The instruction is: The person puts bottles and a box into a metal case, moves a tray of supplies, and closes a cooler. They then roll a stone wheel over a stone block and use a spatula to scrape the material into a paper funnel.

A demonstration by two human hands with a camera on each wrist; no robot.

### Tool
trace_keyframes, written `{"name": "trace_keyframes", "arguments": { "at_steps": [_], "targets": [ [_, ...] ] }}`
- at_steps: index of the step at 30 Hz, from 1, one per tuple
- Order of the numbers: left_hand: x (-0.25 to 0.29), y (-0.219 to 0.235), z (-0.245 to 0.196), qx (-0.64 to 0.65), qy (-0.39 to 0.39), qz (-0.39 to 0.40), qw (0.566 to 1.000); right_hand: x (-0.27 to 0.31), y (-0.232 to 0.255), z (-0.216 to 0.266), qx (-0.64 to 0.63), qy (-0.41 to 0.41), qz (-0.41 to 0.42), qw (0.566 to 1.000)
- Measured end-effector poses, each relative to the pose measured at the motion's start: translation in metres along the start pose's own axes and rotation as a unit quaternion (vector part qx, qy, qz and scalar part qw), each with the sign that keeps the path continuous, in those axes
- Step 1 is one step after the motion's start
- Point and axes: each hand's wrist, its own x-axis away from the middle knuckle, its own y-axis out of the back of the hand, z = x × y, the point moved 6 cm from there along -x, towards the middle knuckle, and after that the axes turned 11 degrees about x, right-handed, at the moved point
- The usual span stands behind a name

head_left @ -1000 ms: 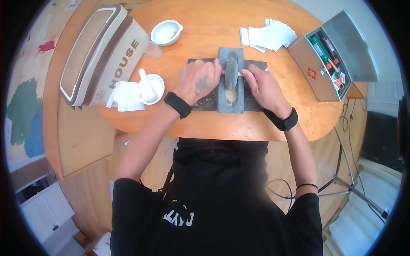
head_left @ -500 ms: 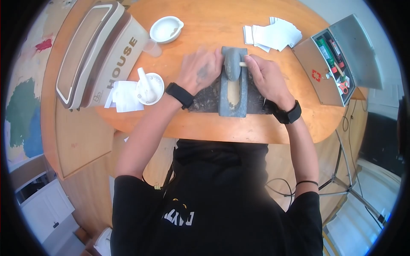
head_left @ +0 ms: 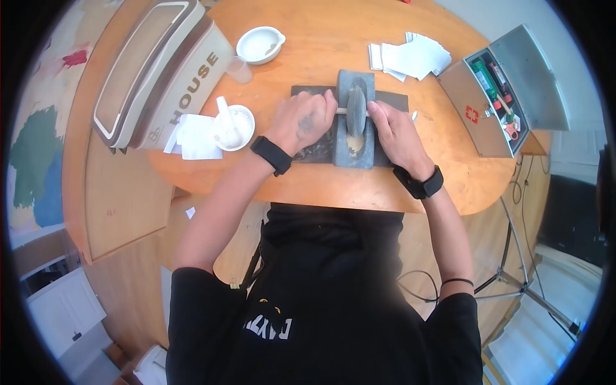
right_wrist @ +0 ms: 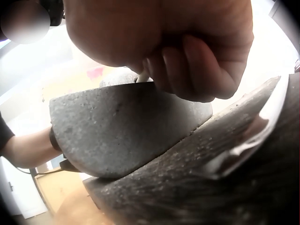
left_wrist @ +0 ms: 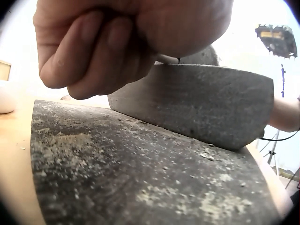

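A grey stone trough (head_left: 354, 154) stands on a dark board (head_left: 314, 153); tan powder (head_left: 355, 142) lies in its groove. Upright in the groove is a stone wheel (head_left: 356, 109) with a pale rod through its centre. The left hand (head_left: 304, 122) grips the rod's left end, the right hand (head_left: 399, 136) its right end. In the left wrist view the left hand (left_wrist: 117, 42) has curled fingers above the trough wall (left_wrist: 197, 103), and crumbs dot the board (left_wrist: 117, 164). The right wrist view has the right hand (right_wrist: 178, 51) curled over the trough's other wall (right_wrist: 117, 126).
At left stand a white mortar with pestle (head_left: 234, 128) on white papers (head_left: 197, 138), a white spouted bowl (head_left: 260, 45), a clear cup (head_left: 239, 69) and a bin marked HOUSE (head_left: 192, 83). At right are more papers (head_left: 417, 56) and an open metal box (head_left: 478, 106) holding scissors and tubes.
The wheel went to the far end of the groove, then came back towards the body to about mid-trough. Both hands moved with it and kept hold of the rod.
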Motion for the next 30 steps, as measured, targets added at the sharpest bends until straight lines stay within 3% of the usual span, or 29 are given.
{"name": "trace_keyframes", "arguments": {
  "at_steps": [10, 17, 30],
  "targets": [
    [0.017, 0.003, -0.010, 0.001, -0.024, 0.006, 1.000, 0.013, 0.001, 0.002, 0.030, 0.015, 0.016, 0.999],
    [-0.007, 0.002, -0.010, -0.008, -0.036, -0.004, 0.999, 0.000, 0.008, -0.003, 0.068, -0.001, 0.008, 0.998],
    [-0.007, -0.005, 0.003, 0.024, 0.022, 0.026, 0.999, -0.003, 0.000, -0.006, -0.001, -0.019, 0.009, 1.000]
  ]
}}
